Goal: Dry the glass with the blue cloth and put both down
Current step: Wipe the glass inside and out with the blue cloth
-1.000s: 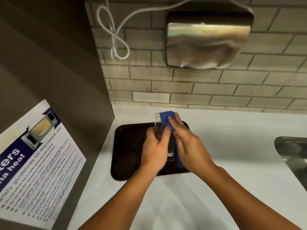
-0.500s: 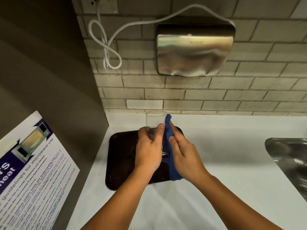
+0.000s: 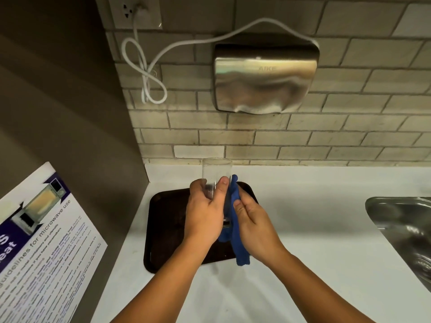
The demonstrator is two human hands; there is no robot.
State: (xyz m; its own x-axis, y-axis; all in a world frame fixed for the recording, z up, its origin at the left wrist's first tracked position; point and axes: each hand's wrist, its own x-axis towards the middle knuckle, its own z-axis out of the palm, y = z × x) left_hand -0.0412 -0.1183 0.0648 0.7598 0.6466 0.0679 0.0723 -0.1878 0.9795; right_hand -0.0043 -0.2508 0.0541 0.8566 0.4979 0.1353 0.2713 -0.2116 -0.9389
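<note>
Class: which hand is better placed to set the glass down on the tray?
Left. The left hand already grips the glass above the tray; the right hand holds the cloth.

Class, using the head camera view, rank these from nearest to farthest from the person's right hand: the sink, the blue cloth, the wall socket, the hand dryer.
1. Blue cloth: held in the right hand.
2. Sink: right, on the counter.
3. Hand dryer: above, on the tiled wall.
4. Wall socket: top left, farthest.
</note>
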